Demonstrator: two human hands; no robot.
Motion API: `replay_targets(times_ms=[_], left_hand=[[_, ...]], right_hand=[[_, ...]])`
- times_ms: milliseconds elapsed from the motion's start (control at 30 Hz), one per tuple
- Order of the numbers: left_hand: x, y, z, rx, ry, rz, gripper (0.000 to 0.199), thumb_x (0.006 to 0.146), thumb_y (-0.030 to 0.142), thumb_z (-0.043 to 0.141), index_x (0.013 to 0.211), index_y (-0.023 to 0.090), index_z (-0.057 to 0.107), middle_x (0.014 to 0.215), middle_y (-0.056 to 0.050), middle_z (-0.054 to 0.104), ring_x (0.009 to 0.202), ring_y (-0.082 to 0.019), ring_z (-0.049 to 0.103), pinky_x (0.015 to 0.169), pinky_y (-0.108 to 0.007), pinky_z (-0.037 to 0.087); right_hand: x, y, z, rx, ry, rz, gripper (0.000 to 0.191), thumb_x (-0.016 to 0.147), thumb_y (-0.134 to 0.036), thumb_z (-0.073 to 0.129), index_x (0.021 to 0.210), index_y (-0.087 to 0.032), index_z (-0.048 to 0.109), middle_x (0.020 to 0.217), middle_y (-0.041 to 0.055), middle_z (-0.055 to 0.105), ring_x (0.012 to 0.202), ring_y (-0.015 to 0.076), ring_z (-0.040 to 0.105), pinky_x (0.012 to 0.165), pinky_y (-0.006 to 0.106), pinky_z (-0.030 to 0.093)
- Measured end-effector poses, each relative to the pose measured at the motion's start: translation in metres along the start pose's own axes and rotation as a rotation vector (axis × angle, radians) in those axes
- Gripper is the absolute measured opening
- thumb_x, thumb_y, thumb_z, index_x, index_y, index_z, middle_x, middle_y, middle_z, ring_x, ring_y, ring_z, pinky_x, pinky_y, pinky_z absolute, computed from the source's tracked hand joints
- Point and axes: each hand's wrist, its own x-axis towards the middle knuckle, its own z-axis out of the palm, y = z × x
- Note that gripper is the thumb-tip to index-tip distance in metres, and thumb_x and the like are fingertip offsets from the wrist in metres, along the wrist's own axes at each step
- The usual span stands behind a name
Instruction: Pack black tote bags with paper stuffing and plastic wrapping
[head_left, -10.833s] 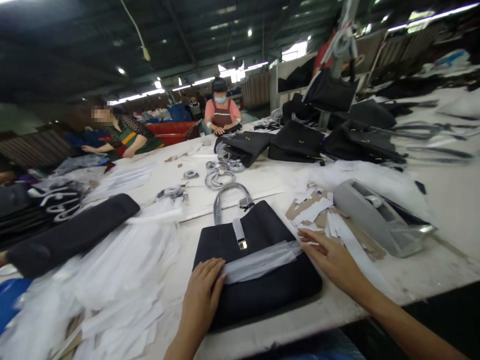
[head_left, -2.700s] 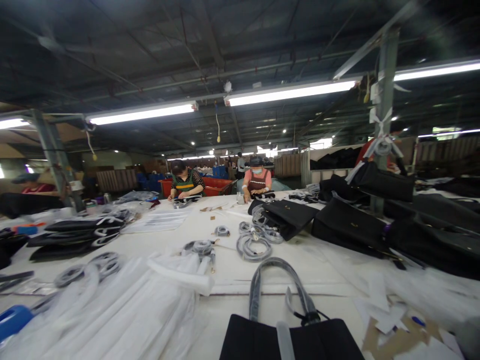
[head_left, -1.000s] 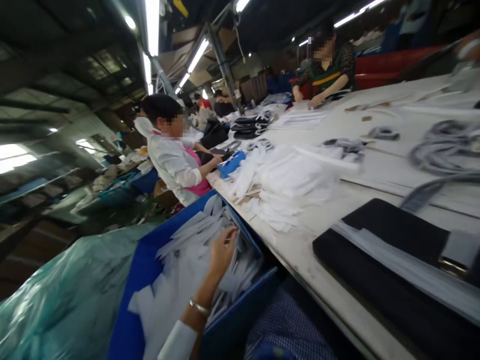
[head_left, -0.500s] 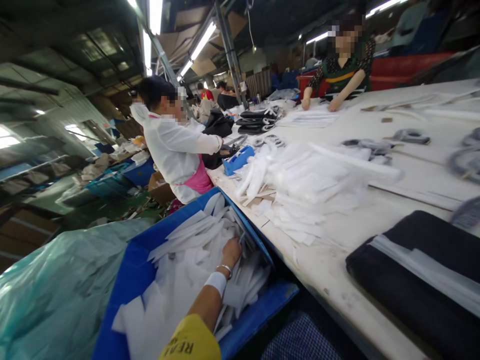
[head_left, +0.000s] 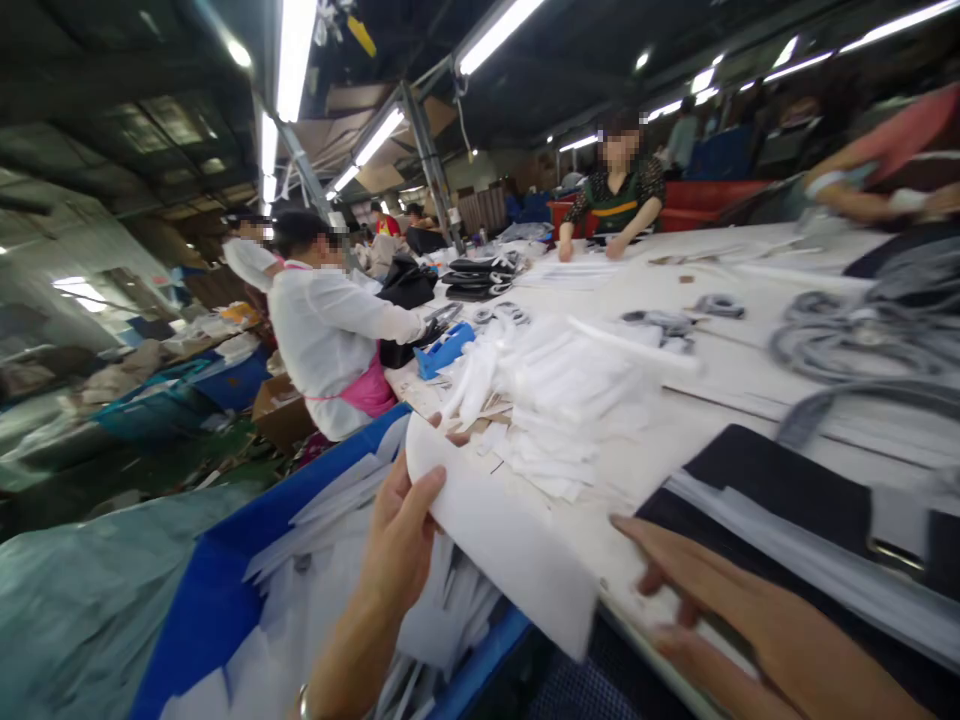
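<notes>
My left hand [head_left: 394,545] grips one end of a flat white rectangular piece [head_left: 514,545], thumb on its face and fingers behind. The piece slants down to the right over the bin's edge and the table's edge. My right hand [head_left: 757,610], slightly blurred, hovers to the right with fingers stretched out, apart from the piece and holding nothing. Below my left hand, a blue bin [head_left: 191,590] contains many similar white pieces [head_left: 300,600]. Beyond my right hand lies a dark fabric item [head_left: 780,480] with pale strips and a buckle.
On the white table [head_left: 637,450] lie a heap of white strips [head_left: 547,390], a blue tape dispenser [head_left: 444,350] and coiled grey straps [head_left: 840,335]. A co-worker in white [head_left: 322,320] stands at the left; another [head_left: 619,195] works across the table. Greenish plastic sheeting [head_left: 97,590] borders the bin.
My left hand has come up out of the bin with a white piece. My right hand has entered view at the lower right. The view has turned right, showing another person's arms.
</notes>
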Motion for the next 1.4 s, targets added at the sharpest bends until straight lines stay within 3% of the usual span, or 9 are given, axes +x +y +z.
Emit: replay_targets(times_ms=[100,233,367,500,600,800,967,1200,1400], left_hand=[[-0.009,0.010,0.054,-0.187,-0.033,0.083,0.054,0.087,0.034,0.065,0.139,0.027,0.052,0.128,-0.006,0.066,0.106,-0.023,0.066,0.084,-0.030,0.057],[-0.006,0.001,0.101,-0.356,0.092,0.219,0.042,0.093,0.034,0.059,0.135,0.033,0.053,0.136,-0.001,0.062,0.125,-0.020,0.057,0.100,-0.029,0.050],[-0.020,-0.029,0.144,-0.435,-0.051,0.132,0.039,0.090,0.038,0.065,0.127,0.030,0.057,0.124,-0.003,0.067,0.117,-0.018,0.061,0.096,-0.027,0.052],[-0.039,-0.058,0.179,-0.440,-0.318,-0.171,0.033,0.085,0.041,0.070,0.111,0.021,0.064,0.104,-0.005,0.070,0.088,-0.016,0.067,0.069,-0.023,0.056],[-0.030,-0.073,0.191,-0.348,-0.515,-0.246,0.037,0.087,0.046,0.067,0.109,0.016,0.065,0.096,-0.008,0.069,0.082,-0.017,0.066,0.062,-0.024,0.055],[0.035,-0.113,0.195,0.144,-0.674,0.099,0.028,0.096,0.037,0.050,0.104,0.021,0.072,0.106,-0.006,0.073,0.093,-0.019,0.067,0.075,-0.029,0.054],[0.058,-0.145,0.203,0.435,-0.916,0.203,0.024,0.092,0.030,0.054,0.104,0.026,0.075,0.102,0.000,0.076,0.091,-0.018,0.068,0.077,-0.027,0.050],[0.048,-0.150,0.224,0.570,-0.827,0.020,0.037,0.080,0.046,0.069,0.109,0.023,0.073,0.097,-0.002,0.074,0.084,-0.020,0.065,0.079,-0.030,0.048],[0.036,-0.145,0.227,0.403,-0.823,-0.124,0.032,0.073,0.022,0.074,0.105,0.021,0.073,0.088,-0.001,0.068,0.076,-0.016,0.060,0.069,-0.025,0.045]], right_hand=[[0.019,-0.027,-0.010,0.116,0.003,0.052,0.078,0.083,-0.061,0.061,0.151,-0.027,0.039,0.153,0.0076,0.042,0.136,0.0356,0.044,0.113,0.055,0.038],[0.016,-0.022,-0.028,0.527,0.300,0.202,0.089,0.087,-0.060,0.059,0.157,-0.031,0.013,0.156,0.0110,0.035,0.136,0.0297,0.045,0.106,0.049,0.047],[-0.003,-0.006,-0.046,0.775,0.294,0.322,0.064,0.089,-0.061,0.056,0.143,-0.028,0.046,0.138,0.0148,0.056,0.115,0.0306,0.062,0.082,0.043,0.060],[-0.004,0.001,-0.060,0.771,0.232,0.344,0.034,0.086,-0.056,0.064,0.087,-0.022,0.071,0.097,0.0078,0.069,0.086,0.0237,0.064,0.069,0.033,0.056],[0.011,0.014,-0.078,0.566,0.300,0.351,0.037,0.085,-0.055,0.065,0.070,-0.021,0.066,0.080,0.0053,0.067,0.081,0.0234,0.062,0.077,0.035,0.053],[0.070,0.067,-0.145,0.338,0.548,0.279,0.038,0.077,-0.055,0.075,0.080,-0.017,0.070,0.082,0.0061,0.069,0.080,0.0217,0.061,0.072,0.031,0.049],[0.124,0.101,-0.178,0.094,0.378,0.370,0.040,0.077,-0.055,0.072,0.073,-0.016,0.070,0.067,0.0037,0.067,0.055,0.0135,0.051,0.052,0.027,0.040],[0.172,0.142,-0.181,0.220,0.071,0.354,0.040,0.068,-0.052,0.079,0.086,-0.017,0.070,0.091,0.0098,0.074,0.086,0.0244,0.067,0.069,0.030,0.053],[0.179,0.165,-0.191,0.295,-0.108,0.428,0.043,0.072,-0.053,0.078,0.094,-0.017,0.067,0.096,0.0089,0.072,0.088,0.0225,0.066,0.078,0.033,0.054]])
